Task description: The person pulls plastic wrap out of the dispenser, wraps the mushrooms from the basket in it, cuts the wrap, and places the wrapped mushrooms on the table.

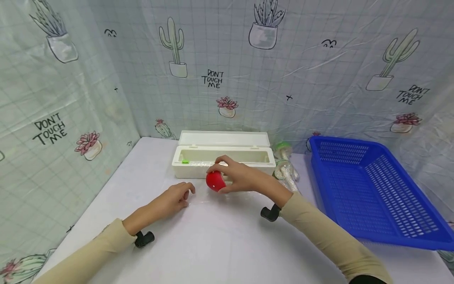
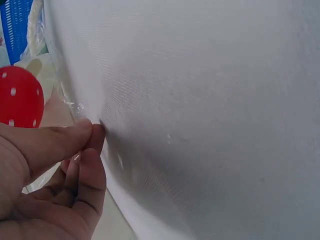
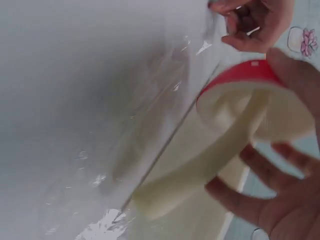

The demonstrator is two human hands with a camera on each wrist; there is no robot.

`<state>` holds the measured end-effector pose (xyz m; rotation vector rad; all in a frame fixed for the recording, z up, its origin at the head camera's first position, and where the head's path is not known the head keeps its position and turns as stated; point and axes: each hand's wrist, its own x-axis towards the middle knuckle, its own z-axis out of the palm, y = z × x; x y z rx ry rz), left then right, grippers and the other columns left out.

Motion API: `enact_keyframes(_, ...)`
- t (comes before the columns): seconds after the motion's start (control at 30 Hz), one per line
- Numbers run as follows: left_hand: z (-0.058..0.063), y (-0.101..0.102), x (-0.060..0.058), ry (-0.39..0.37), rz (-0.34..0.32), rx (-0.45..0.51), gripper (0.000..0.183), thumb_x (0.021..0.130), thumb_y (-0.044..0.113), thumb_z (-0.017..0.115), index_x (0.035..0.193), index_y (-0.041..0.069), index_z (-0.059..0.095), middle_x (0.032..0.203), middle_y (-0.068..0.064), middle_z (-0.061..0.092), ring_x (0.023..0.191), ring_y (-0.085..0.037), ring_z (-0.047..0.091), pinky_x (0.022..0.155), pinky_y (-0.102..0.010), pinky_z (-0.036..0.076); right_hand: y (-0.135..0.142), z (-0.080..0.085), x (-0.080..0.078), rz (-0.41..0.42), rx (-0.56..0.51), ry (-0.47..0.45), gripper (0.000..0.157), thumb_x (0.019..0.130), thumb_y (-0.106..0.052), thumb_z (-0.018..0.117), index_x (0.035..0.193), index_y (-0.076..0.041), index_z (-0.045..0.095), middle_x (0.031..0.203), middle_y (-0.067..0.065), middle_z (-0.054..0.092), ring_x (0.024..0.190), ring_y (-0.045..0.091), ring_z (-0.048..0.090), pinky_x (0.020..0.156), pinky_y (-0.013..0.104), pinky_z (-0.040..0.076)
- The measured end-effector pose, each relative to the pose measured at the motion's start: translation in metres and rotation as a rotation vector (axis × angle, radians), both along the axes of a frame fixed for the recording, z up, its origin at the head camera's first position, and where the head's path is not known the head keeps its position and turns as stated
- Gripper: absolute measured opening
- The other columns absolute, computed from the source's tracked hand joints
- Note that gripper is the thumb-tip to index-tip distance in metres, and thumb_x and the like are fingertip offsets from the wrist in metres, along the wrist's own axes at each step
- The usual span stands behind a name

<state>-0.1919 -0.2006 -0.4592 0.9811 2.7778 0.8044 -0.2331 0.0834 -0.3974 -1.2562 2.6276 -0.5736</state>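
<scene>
My right hand holds a toy mushroom by its red, white-dotted cap, just in front of a long white box. The mushroom's pale stem slants down from the cap in the right wrist view. Under it, a sheet of clear plastic wrap spreads over the table along the box. To the left, my left hand is low over the table, thumb and forefinger pinching the wrap's edge. Red cap and left hand overlap at the side of the left wrist view.
The white box stands at the back with its lid raised and a small green piece at its left end. Plastic-wrapped toy vegetables lie beside its right end. A large blue basket takes up the right side.
</scene>
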Motion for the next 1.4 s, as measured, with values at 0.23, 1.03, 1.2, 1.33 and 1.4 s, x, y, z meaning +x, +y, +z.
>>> enact_keyframes(0.23, 0.005, -0.004, -0.002, -0.034, 0.000, 0.023, 0.035, 0.083, -0.011, 0.075, 0.111, 0.004, 0.060, 0.079, -0.001, 0.050, 0.076, -0.012, 0.046, 0.067, -0.024, 0.044, 0.015, -0.017, -0.014, 0.141, -0.087, -0.107, 0.065, 0.085, -0.025, 0.085, 0.141, -0.028, 0.054, 0.145, -0.003, 0.046, 0.132, 0.014, 0.044, 0.098, 0.037, 0.055)
enact_keyframes(1.03, 0.012, -0.002, 0.003, 0.005, 0.150, -0.026, 0.036, 0.090, 0.002, 0.075, 0.118, 0.007, 0.053, 0.113, -0.013, 0.051, 0.083, -0.018, 0.065, 0.071, -0.031, 0.055, 0.018, -0.038, -0.023, 0.057, -0.104, -0.194, 0.069, 0.085, -0.031, 0.084, 0.144, -0.031, 0.050, 0.141, -0.005, 0.052, 0.123, 0.013, 0.052, 0.090, 0.024, 0.054)
enact_keyframes(1.2, 0.014, -0.006, -0.001, 0.069, 0.136, -0.035, 0.029, 0.090, 0.001, 0.074, 0.113, 0.004, 0.057, 0.106, -0.011, 0.057, 0.080, -0.017, 0.063, 0.070, -0.032, 0.055, 0.018, -0.039, -0.024, 0.062, -0.102, -0.196, 0.069, 0.084, -0.029, 0.085, 0.144, -0.031, 0.051, 0.141, -0.005, 0.052, 0.124, 0.012, 0.052, 0.090, 0.024, 0.055)
enact_keyframes(1.33, 0.009, -0.003, -0.002, 0.130, 0.057, -0.026, 0.028, 0.088, 0.000, 0.077, 0.110, 0.004, 0.060, 0.104, -0.008, 0.059, 0.082, -0.018, 0.063, 0.072, -0.030, 0.056, 0.018, -0.038, -0.023, 0.058, -0.102, -0.196, 0.069, 0.084, -0.028, 0.085, 0.145, -0.030, 0.051, 0.142, -0.005, 0.052, 0.124, 0.012, 0.052, 0.089, 0.024, 0.055)
enact_keyframes(1.4, 0.005, 0.001, -0.001, 0.185, 0.001, -0.011, 0.031, 0.085, 0.001, 0.080, 0.110, 0.004, 0.061, 0.105, -0.008, 0.059, 0.085, -0.019, 0.063, 0.076, -0.030, 0.057, 0.018, -0.037, -0.023, 0.056, -0.101, -0.201, 0.070, 0.085, -0.027, 0.085, 0.145, -0.030, 0.051, 0.143, -0.006, 0.052, 0.124, 0.012, 0.052, 0.089, 0.023, 0.055)
